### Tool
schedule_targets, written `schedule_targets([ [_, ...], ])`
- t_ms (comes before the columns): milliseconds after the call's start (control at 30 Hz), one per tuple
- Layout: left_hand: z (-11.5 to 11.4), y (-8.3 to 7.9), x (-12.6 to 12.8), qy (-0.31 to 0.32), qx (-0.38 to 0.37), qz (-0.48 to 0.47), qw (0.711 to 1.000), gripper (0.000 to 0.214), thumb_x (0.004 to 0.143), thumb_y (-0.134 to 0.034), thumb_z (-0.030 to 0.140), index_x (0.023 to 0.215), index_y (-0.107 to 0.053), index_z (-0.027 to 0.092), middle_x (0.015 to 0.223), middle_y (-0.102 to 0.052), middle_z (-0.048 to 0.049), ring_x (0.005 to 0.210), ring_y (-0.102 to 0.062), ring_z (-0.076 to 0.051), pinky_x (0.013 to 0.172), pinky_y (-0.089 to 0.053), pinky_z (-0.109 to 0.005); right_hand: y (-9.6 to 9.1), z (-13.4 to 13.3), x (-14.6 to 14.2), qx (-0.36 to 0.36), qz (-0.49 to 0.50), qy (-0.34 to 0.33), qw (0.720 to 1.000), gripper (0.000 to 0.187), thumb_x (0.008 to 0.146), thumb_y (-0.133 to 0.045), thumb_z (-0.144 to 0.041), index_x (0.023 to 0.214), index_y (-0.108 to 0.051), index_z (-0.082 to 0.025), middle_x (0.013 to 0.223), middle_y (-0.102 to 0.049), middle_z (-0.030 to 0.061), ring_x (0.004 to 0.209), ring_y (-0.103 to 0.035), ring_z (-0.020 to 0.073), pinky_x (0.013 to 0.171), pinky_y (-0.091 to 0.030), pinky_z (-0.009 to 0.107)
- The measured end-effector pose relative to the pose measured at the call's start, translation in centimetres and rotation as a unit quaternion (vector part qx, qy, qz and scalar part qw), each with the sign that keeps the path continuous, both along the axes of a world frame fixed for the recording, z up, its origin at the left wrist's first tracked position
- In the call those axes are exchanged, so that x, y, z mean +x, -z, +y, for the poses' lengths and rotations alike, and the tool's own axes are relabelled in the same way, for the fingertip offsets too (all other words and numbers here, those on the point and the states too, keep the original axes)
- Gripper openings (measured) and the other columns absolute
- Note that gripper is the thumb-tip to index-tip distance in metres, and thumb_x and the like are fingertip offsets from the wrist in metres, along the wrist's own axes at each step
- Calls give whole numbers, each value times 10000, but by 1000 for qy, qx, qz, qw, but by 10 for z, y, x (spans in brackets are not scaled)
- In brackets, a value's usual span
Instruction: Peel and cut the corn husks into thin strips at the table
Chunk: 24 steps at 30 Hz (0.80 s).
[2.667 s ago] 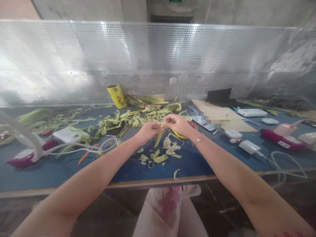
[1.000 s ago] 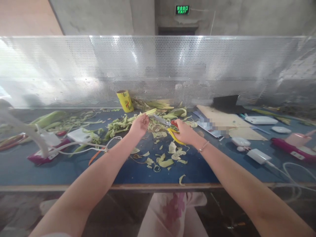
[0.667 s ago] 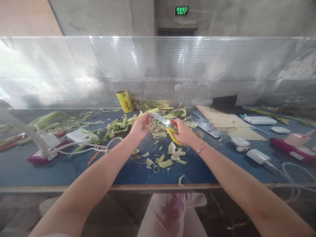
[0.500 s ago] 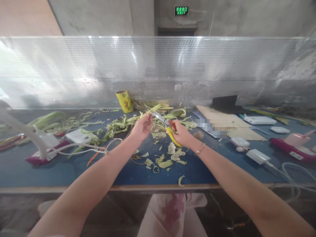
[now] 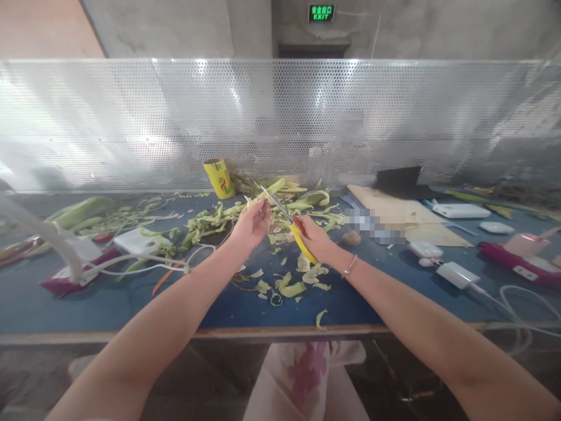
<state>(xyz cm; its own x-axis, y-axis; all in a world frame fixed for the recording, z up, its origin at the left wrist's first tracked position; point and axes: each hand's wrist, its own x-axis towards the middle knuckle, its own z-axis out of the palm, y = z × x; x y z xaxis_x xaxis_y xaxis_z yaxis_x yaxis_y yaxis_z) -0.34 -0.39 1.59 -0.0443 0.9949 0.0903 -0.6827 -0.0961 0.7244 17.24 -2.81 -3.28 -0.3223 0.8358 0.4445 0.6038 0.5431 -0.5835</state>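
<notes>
My right hand [image 5: 316,237] is closed around the handles of a pair of scissors [image 5: 280,206], yellow on one side and red-orange on the other. The steel blades point up and left, past the fingertips of my left hand [image 5: 254,223]. That hand is closed in a pinch on a pale green plant strip [image 5: 249,203], partly hidden by the fingers. Beyond both hands lies a heap of green stalks and leaves [image 5: 214,219]. Several peeled scraps [image 5: 293,287] are scattered on the blue tabletop [image 5: 245,310] nearer to me.
A yellow tube [image 5: 220,179] stands by the perforated metal screen [image 5: 184,123]. At left are a purple power strip [image 5: 61,283], a white device [image 5: 140,241] and cables. On the right lie cardboard [image 5: 390,204], a white charger [image 5: 458,276] and another purple power strip [image 5: 521,260].
The scissors' handles have drawn together and the blades have closed. My left hand keeps its pinch in nearly the same place. The whole view has shifted slightly.
</notes>
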Motion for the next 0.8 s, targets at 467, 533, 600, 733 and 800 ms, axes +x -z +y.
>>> schedule_targets([
  [467, -5, 1, -7, 95, 21, 46, 994, 408, 750, -520, 575, 762, -600, 175, 786, -657, -62, 711, -613, -131, 680, -520, -252, -10, 5, 16, 11, 71, -55, 996, 287, 843, -450, -393, 1041, -392, -192, 838, -535, 14, 741, -521, 161, 698, -437, 308],
  [533, -4, 2, -8, 97, 24, 41, 994, 406, 738, -536, 577, 782, -593, 178, 788, -659, -55, 700, -613, -122, 697, -517, -250, -12, 6, 21, 12, 67, -77, 995, 268, 845, -449, -392, 1017, -398, -194, 819, -521, 2, 722, -503, 151, 688, -429, 298],
  [600, -2, 4, -8, 100, 37, 39, 993, 360, 729, -575, 537, 798, -591, 184, 800, -665, -45, 698, -615, -115, 725, -514, -255, -15, 5, 26, 15, 47, -86, 995, 242, 844, -451, -392, 980, -413, -196, 811, -507, -2, 710, -485, 143, 677, -422, 291],
  [733, 1, 9, -8, 80, 70, 69, 992, 233, 659, -699, 364, 768, -616, 175, 768, -665, -15, 671, -607, -93, 689, -503, -228, -20, 5, 35, 5, 12, -96, 995, 197, 843, -459, -371, 941, -429, -203, 808, -496, -2, 703, -475, 137, 660, -428, 283],
  [800, 3, 12, -8, 57, 84, 101, 990, 204, 606, -741, 289, 723, -632, 161, 698, -648, 4, 625, -591, -81, 624, -485, -203, -19, 8, 38, 0, 8, -98, 995, 183, 840, -472, -359, 929, -430, -205, 817, -500, -2, 713, -479, 135, 668, -434, 282],
])
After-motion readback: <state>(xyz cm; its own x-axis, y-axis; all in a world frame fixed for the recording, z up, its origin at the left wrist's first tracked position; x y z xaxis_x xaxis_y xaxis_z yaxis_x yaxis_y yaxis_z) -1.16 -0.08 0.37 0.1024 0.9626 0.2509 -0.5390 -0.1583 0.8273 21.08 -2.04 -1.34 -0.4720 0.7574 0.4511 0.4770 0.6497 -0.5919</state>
